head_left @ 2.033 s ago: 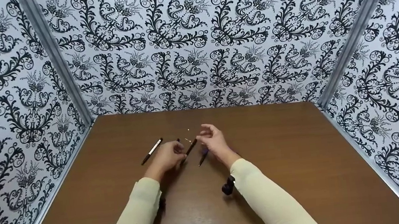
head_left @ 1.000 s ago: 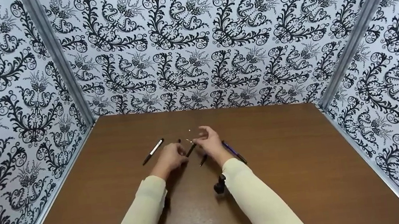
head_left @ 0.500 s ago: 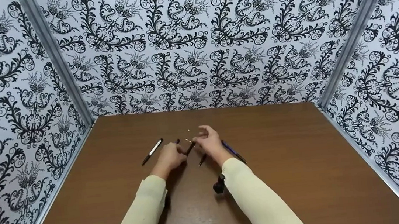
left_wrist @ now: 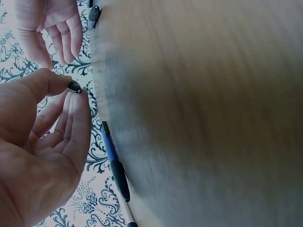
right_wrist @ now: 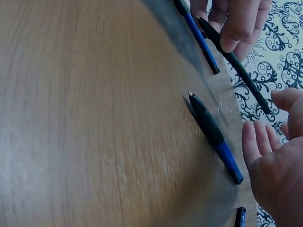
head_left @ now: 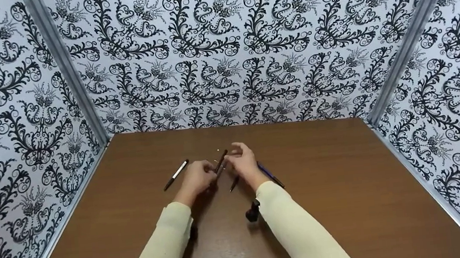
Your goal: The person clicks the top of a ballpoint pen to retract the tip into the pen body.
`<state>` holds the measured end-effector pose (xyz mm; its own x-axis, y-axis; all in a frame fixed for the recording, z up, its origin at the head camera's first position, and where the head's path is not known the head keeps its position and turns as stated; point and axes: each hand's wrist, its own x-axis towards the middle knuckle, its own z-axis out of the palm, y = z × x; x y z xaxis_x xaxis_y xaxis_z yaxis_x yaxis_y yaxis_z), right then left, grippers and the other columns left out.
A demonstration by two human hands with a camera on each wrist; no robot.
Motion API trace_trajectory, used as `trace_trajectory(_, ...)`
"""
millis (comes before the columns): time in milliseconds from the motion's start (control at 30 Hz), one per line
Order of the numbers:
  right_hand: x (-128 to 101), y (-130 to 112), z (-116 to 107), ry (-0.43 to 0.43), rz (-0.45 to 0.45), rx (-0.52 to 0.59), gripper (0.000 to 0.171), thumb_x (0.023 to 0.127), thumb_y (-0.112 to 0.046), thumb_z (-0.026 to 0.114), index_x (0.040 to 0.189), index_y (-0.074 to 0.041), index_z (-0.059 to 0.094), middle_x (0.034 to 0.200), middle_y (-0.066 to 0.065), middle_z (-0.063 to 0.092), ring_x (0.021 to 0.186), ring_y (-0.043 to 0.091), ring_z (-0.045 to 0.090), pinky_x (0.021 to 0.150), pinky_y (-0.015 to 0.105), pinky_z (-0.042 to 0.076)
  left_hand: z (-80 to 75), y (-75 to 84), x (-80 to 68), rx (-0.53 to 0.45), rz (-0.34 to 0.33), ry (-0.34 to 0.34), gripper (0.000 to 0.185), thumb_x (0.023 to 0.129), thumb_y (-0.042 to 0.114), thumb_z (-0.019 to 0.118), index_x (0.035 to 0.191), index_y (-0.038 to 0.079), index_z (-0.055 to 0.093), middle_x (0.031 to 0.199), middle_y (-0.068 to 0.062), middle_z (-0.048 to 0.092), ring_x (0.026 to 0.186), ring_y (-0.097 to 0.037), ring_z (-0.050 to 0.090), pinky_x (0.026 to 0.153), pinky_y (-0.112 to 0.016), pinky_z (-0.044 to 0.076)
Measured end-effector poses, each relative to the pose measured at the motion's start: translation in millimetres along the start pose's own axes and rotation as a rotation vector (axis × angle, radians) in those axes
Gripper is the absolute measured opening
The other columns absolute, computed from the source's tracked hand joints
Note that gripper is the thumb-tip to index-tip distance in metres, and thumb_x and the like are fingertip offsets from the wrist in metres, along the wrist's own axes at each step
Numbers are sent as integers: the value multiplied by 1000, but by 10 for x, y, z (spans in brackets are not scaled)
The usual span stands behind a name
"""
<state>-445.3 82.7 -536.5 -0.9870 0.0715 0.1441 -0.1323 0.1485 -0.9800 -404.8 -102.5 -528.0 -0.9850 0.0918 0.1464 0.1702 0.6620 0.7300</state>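
My left hand (head_left: 207, 175) pinches the lower end of a slim black pen (head_left: 221, 162), which slants up and away over the brown table (head_left: 330, 187). The right wrist view shows the left fingers (right_wrist: 236, 28) curled round this black pen (right_wrist: 239, 66). In the left wrist view, thumb and fingers (left_wrist: 80, 106) pinch the pen's dark end (left_wrist: 74, 86). My right hand (head_left: 236, 158) hovers beside the pen's upper end with relaxed fingers (right_wrist: 258, 139) and holds nothing that I can see.
A black and white pen (head_left: 176, 174) lies left of the hands. A blue and black pen (right_wrist: 213, 135) lies on the table between my hands, and a blue pen (head_left: 270, 175) lies to the right. Tiny light bits (head_left: 218, 150) lie beyond. Patterned walls (head_left: 222, 53) enclose three sides.
The black pen has tipped up, its far end now higher and nearer the back wall. The right hand has shifted slightly left and its fingers have loosened.
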Motion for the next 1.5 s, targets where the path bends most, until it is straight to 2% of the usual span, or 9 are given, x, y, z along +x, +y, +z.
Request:
trace_trajectory(133,0,-2,9,8,-3,1,54,94,3,82,145,2,63,126,26,70,111,34,73,76,31,60,6,27,-2,-23,-2,12,13,92,4,77,103,9,82,93,-2,75,85,-21,67,79,-38,57)
trace_trajectory(333,-31,-74,22,-17,46,96,56,97,3,80,150,0,60,129,21,67,109,31,73,92,45,63,7,86,-19,-98,12,9,17,94,1,77,110,7,82,94,-4,77,83,-19,69,76,-37,58)
trace_trajectory(567,-59,-165,64,-32,25,165,58,95,9,78,149,1,60,129,28,69,102,25,73,85,36,64,6,144,-24,-152,30,1,16,97,0,77,112,4,80,95,-5,76,85,-19,69,77,-37,58)
trace_trajectory(667,-59,-172,77,-39,21,182,60,94,12,78,150,-1,59,131,30,68,99,22,72,89,45,64,6,145,-17,-153,23,2,16,98,1,77,113,5,79,96,-5,76,86,-19,69,79,-37,57)
trace_trajectory(800,-65,-172,86,-42,19,190,62,93,14,77,150,-3,59,126,24,71,97,20,72,94,56,63,8,133,-8,-161,13,2,16,99,1,77,115,5,77,97,-5,76,86,-19,70,78,-37,58)
trace_trajectory(900,-71,-169,90,-43,16,211,63,92,16,77,149,-2,59,119,18,72,96,20,72,89,53,65,11,127,-11,-177,7,-4,16,99,0,76,115,4,77,97,-6,76,85,-20,70,77,-37,58)
trace_trajectory(1167,-69,-164,80,-43,-18,229,63,92,17,76,149,0,59,115,20,71,96,20,71,79,28,62,21,119,-11,-184,33,7,16,99,0,77,114,5,76,99,-6,76,87,-20,71,78,-37,59)
trace_trajectory(1400,-87,-177,71,-66,-42,285,63,91,19,75,149,2,57,112,19,70,92,17,71,77,29,63,19,138,-24,-201,46,11,16,97,-1,78,112,5,76,99,-5,76,91,-21,72,82,-39,60)
trace_trajectory(1500,-90,-182,70,-62,-49,282,63,91,19,75,148,2,58,114,23,69,93,19,71,77,29,63,16,149,-27,-201,45,11,15,97,0,78,111,5,76,99,-5,76,91,-21,72,80,-39,60)
